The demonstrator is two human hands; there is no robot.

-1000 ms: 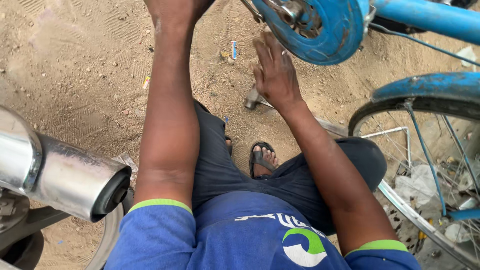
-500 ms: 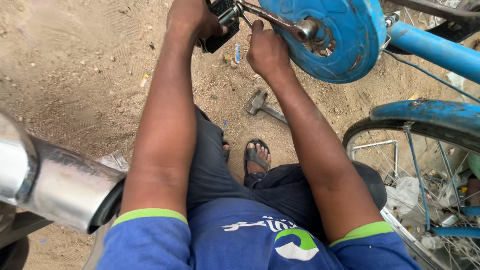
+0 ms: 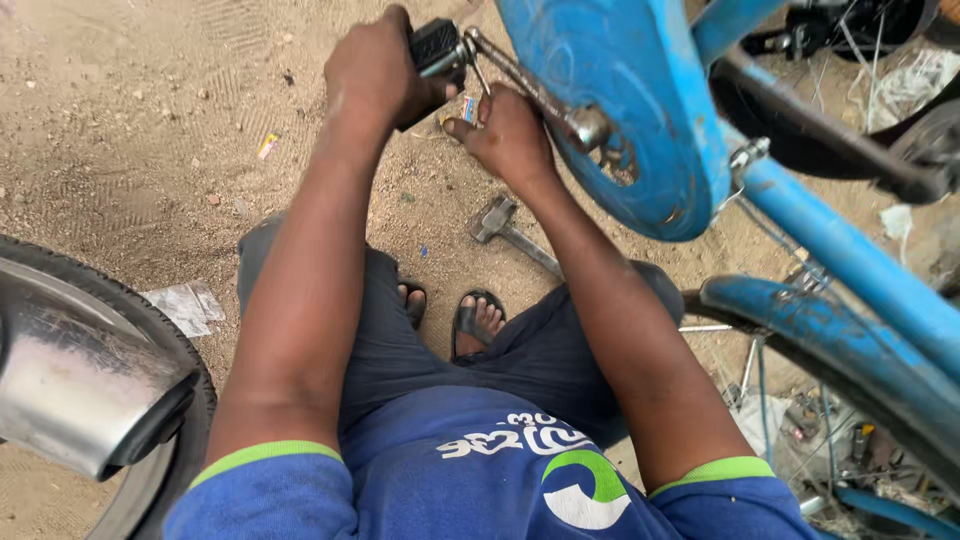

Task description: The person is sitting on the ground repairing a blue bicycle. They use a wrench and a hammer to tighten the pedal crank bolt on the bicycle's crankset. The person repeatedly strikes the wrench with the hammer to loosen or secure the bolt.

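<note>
At the top centre of the frame our left hand point(image 3: 375, 70) is clenched around the black pedal point(image 3: 437, 45), thumb side toward the bicycle. Just to its right, our right hand point(image 3: 507, 135) is curled against the metal crank arm point(image 3: 525, 85), fingertips near the joint where pedal meets crank; we cannot tell whether a small tool sits inside that grip. The crank arm runs down and right to the hub of the blue chain guard disc point(image 3: 625, 110), which fills the upper middle right. The blue frame tube point(image 3: 850, 260) slants toward the lower right, above a blue mudguard point(image 3: 800, 320).

On the sandy ground point(image 3: 120, 130), mid-frame, lies a hammer point(image 3: 500, 222), near our sandalled foot point(image 3: 478, 320). A shiny exhaust pipe point(image 3: 85, 390) sits at lower left.

Risks, as we judge them: the pedal could turn suddenly and pinch the right fingers between crank arm and disc; the bicycle looks unsteady enough to tip toward us; sand could foul the pedal thread.
</note>
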